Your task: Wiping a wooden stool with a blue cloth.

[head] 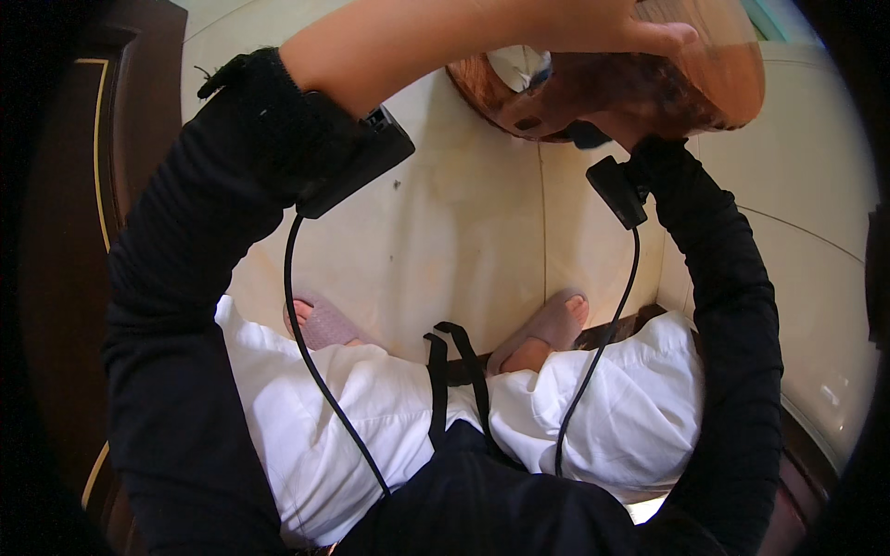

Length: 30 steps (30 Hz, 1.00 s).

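At the upper right is a glossy reddish-brown wooden object (730, 76) with a curved rim and an oval opening; its exact kind is unclear. My left hand (626, 24) reaches across the top of the view, its thumb resting against the object's upper side and its other fingers cut off or hidden. Under the near side, my right hand (619, 128) touches the object, mostly hidden or merging with the brown surface. Something white and bluish, perhaps cloth, shows through the opening. A dark piece (587, 134) sits beside my right hand. Black cabled devices are at both wrists.
Pale floor tiles (459, 208) lie below the object. A dark wooden panel (62, 174) with gold trim stands at the left. My slippered feet (334, 323) and white-trousered legs (591, 424) are below. Two cables (306, 333) hang from the wrist devices towards my lap.
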### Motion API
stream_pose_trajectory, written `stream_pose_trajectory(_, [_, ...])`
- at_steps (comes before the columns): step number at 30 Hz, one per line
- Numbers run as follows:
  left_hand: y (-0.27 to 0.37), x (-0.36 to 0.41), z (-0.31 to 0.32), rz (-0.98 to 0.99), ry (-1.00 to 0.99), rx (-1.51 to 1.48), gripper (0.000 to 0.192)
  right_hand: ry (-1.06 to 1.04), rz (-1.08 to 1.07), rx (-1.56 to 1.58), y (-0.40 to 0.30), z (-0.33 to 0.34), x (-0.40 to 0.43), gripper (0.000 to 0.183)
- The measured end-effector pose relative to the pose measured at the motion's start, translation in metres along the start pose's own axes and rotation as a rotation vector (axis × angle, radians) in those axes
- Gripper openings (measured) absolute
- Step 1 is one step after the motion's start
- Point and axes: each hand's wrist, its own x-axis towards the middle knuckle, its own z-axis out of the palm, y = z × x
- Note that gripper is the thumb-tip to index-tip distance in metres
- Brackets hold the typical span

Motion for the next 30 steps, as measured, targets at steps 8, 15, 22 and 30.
stream_pose_trajectory(8, [-0.004, -0.004, -0.013, 0.003, -0.003, 0.067, 0.047, -0.5, 0.003, -0.502, -0.027, 0.032, -0.006, 0.047])
stream_pose_trajectory(15, [-0.008, 0.001, 0.0, 0.057, 0.054, 0.051, 0.042, -0.571, 0.211, -0.36, -0.02, 0.013, -0.014, 0.048])
stream_pose_trajectory(22, [-0.023, -0.019, -0.023, 0.07, -0.032, 0.121, 0.037, -0.673, 0.446, -0.011, 0.007, 0.031, 0.0, 0.049])
stream_pose_trajectory(30, [-0.004, -0.024, -0.043, 0.159, -0.016, 0.185, 0.037, -0.505, -0.339, -0.426, -0.023, 0.02, -0.016, 0.044])
